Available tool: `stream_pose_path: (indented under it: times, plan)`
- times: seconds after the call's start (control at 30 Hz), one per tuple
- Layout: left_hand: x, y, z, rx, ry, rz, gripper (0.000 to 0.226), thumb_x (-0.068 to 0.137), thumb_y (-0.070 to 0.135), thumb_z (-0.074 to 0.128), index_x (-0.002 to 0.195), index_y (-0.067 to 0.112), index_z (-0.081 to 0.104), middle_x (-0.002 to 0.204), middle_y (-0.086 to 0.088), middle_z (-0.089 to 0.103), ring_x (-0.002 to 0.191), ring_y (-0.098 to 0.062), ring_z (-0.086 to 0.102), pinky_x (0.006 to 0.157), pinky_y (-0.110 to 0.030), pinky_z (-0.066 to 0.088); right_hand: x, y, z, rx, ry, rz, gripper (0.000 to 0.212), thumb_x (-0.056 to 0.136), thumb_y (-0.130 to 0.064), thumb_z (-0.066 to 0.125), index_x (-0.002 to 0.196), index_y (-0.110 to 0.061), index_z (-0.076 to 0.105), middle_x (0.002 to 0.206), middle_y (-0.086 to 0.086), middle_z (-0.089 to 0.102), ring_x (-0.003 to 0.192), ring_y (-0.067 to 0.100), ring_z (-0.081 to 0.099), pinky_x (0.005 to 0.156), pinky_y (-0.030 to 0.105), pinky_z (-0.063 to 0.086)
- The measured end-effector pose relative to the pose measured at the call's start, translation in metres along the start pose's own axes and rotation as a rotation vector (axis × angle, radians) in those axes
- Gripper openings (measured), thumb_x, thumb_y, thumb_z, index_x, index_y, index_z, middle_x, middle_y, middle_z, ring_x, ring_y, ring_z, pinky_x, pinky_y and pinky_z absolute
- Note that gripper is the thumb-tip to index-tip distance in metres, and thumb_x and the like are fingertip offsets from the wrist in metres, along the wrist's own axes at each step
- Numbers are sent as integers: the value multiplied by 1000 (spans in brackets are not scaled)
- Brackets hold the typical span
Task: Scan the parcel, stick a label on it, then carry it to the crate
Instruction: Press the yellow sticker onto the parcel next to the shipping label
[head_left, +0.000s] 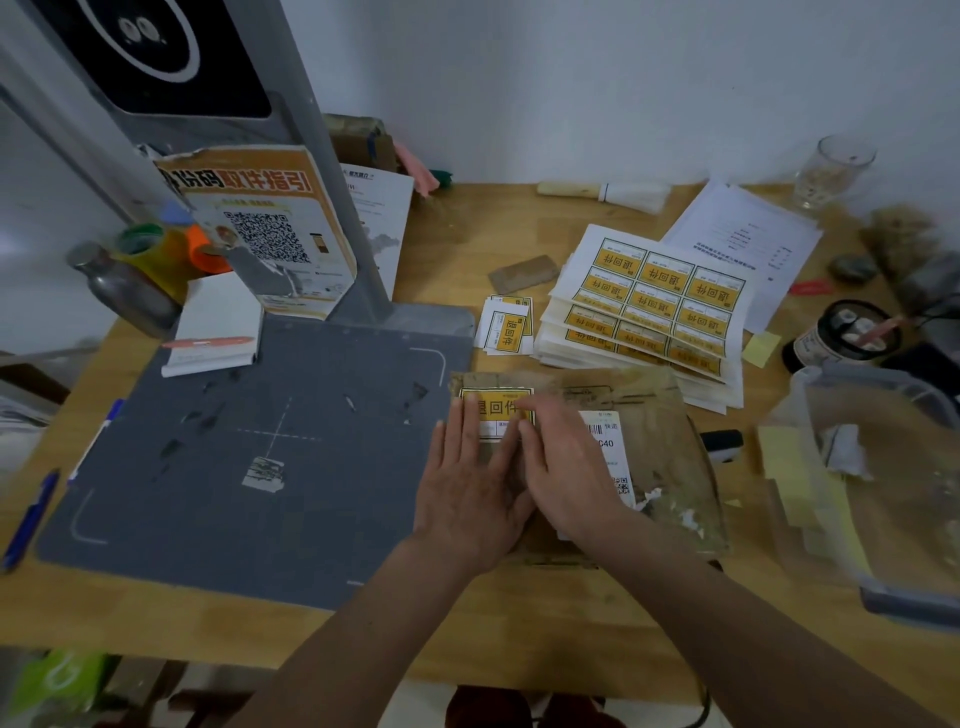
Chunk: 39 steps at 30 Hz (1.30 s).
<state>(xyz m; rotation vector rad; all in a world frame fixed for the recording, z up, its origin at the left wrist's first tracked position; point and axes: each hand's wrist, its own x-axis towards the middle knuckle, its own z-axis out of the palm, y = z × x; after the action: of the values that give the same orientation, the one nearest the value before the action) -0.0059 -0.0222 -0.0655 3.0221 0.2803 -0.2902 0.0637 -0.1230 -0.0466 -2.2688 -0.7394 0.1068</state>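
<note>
Crumpled brown paper parcel (644, 447), glossy wooden table (457, 223)

Glass (835, 169), papers (748, 236), blue pen (28, 519)

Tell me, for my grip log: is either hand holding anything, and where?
Nothing gripped: left hand and right hand press flat on the yellow label on the brown parcel.

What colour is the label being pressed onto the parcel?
Yellow with black characters, on the label, seen in the head view.
</note>
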Motion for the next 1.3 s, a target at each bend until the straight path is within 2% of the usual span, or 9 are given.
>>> stream_pose_path:
  times: [0.13, 0.37, 0.5, 0.63, 0.8, 0.93, 1.1, 1.2, 1.3]
  plan:
    - [9, -7, -3, 36, 1, -3, 75, 75, 67, -16, 142, 33, -27, 154, -19, -27, 140, -32, -29, 116, -49, -12, 2, -1, 1, 18, 1, 3, 24, 98, -19, 38, 116, -14, 53, 109, 5, 60, 98, 14, 51, 79, 21, 36]
    - [34, -19, -8, 40, -6, -105, 87, 73, 57, -17, 145, 8, -20, 157, -12, -22, 143, -26, -25, 117, -50, -7, 10, -2, 2, 36, -103, 6, 36, 97, -20, 39, 133, -18, 43, 131, 7, 54, 118, 20, 51, 98, 35, 42]
    - [35, -17, -5, -24, 4, -190, 89, 75, 61, -12, 145, 7, -21, 156, -11, -26, 141, -29, -27, 115, -54, -10, 6, 5, 3, -75, -213, -24, 46, 99, -24, 34, 145, -19, 30, 155, 6, 30, 144, 19, 20, 117, 32, 16]
    - [32, -16, -1, -12, 22, -244, 95, 82, 68, 10, 146, 3, -16, 156, -14, -26, 141, -32, -26, 114, -59, -5, -6, 16, 2, -274, -252, -143, 47, 101, -29, 25, 145, -13, 32, 158, 5, 20, 146, 15, 5, 115, 24, -4]
    - [22, -13, 3, 11, 27, -236, 97, 82, 72, 11, 147, 4, -15, 156, -13, -25, 142, -32, -25, 114, -60, -2, -19, 20, -2, -334, -238, -166, 49, 100, -31, 29, 139, -4, 42, 153, 12, 30, 145, 23, 18, 118, 32, 8]
    - [13, -9, -1, -41, 45, -268, 88, 84, 73, 14, 150, 17, -7, 158, -15, -18, 144, -33, -19, 114, -56, -2, -22, 17, -15, -352, -131, -164, 37, 98, -23, 41, 112, -1, 66, 135, 17, 55, 131, 30, 44, 114, 41, 27]
    - [7, -4, -9, -660, 203, -355, 78, 90, 51, 47, 151, 24, 7, 161, -9, 0, 147, -27, 1, 115, -43, 14, -7, 25, -42, -233, 51, 161, 41, 98, -33, 37, 134, -17, 49, 154, 4, 31, 142, 21, 22, 114, 37, 13]
    - [11, -9, -17, -939, 205, -551, 60, 93, 42, 48, 143, 13, 31, 149, -10, 37, 135, -27, 36, 106, -40, 33, -2, 38, -56, -169, 92, 384, 46, 95, -33, 45, 137, -15, 42, 154, 7, 28, 143, 25, 19, 115, 44, 19]
    - [13, -9, -22, -1004, 72, -637, 45, 96, 43, 40, 127, 12, 51, 129, -8, 56, 116, -28, 52, 89, -34, 38, -4, 54, -64, -55, 108, 590, 49, 92, -32, 52, 134, -8, 41, 143, 13, 42, 131, 31, 37, 108, 50, 34]
